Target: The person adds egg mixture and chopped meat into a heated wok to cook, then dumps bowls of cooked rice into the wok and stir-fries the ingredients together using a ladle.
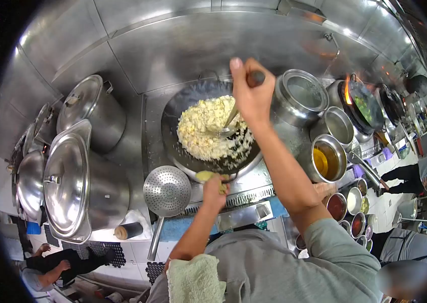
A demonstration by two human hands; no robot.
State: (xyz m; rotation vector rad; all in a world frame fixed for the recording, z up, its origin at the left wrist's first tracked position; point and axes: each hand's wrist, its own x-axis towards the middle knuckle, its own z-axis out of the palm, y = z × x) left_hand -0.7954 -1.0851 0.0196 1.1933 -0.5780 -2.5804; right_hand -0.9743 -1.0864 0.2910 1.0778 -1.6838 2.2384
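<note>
A dark wok (pixel 171 118) sits on the stove in front of me, holding a spread of pale yellow fried rice (pixel 201 126). My right hand (pixel 254 98) is closed around the wooden-ended handle of a metal ladle (pixel 223 132), whose bowl rests in the rice. At the near rim of the wok, my left hand (pixel 214 192) grips a folded yellowish cloth (pixel 205 175) against the edge, beside the wok's loop handle. How far the fingers wrap the handle is hidden.
A perforated strainer (pixel 167 192) lies left of the wok, near large lidded pots (pixel 72 182). Rightward stand a lidded pot (pixel 304 91), a pot of oil (pixel 328 159) and sauce containers (pixel 336 206). Flames (pixel 347 91) rise by another wok. Other people stand at both sides.
</note>
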